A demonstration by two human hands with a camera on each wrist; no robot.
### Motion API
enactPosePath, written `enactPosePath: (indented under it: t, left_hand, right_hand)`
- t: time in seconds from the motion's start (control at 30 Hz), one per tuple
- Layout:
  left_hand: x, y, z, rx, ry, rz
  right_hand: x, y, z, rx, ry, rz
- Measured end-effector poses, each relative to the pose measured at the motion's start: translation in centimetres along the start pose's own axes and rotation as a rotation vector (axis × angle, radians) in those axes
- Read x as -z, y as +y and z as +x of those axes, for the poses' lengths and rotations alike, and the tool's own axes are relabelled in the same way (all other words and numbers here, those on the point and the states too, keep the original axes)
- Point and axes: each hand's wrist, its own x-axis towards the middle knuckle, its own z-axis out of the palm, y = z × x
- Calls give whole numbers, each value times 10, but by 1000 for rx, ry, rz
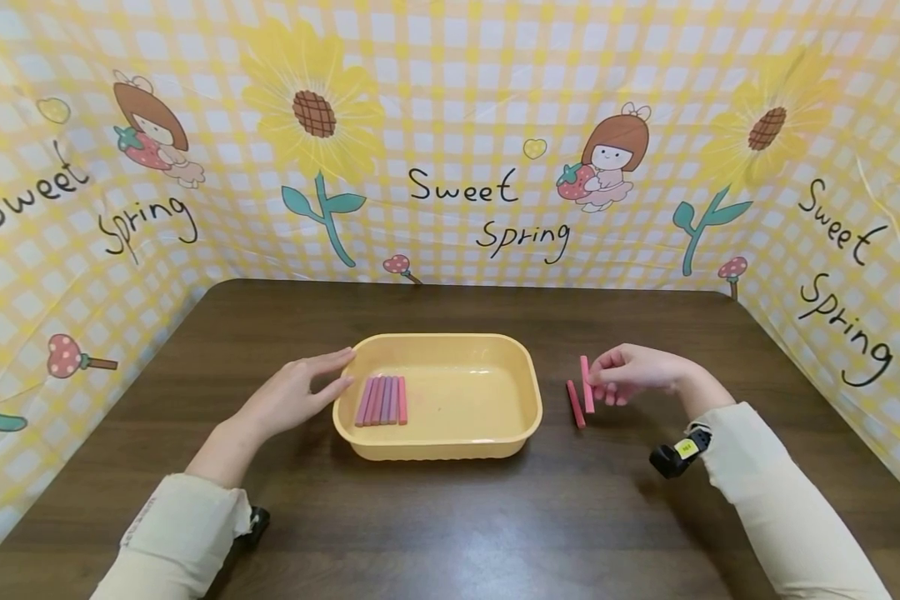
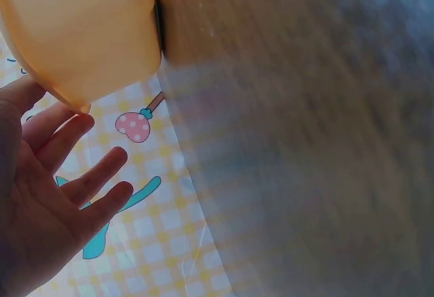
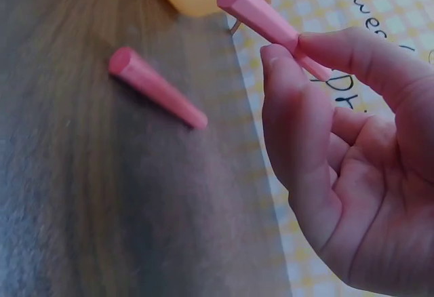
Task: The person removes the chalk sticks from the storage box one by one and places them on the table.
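Note:
Between the thumb and fingertips of my right hand (image 1: 630, 373) is a pink chalk-like stick (image 3: 258, 13) with flat facets, pinched and raised above the table. Just left of it, a darker pink stick (image 1: 575, 404) lies on the table. My left hand (image 1: 288, 396) touches the left rim of a yellow plastic basin (image 1: 487, 452) with its thumb and fingers extended. In the left wrist view its other fingers are spread apart, off the basin. A row of several purple and pink sticks (image 1: 381, 401) lies side by side at the basin's left end.
The basin stands mid-table on a dark wooden tabletop (image 1: 450, 525). A yellow checked cloth (image 1: 450, 100) with sunflowers and lettering encloses the back and both sides. A black wrist camera (image 1: 675, 458) is strapped at the right sleeve.

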Motion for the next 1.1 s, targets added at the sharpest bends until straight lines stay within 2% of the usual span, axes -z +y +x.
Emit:
enactPosePath:
  t: [0.5, 1.1]
  left_hand:
    - [-1, -1, 0, 7, -6, -1]
    - [-1, -2, 1, 3, -2, -5]
  right_hand:
    - [-2, 23, 8, -62, 2, -13]
    - [-10, 26, 13, -115, 24, -19]
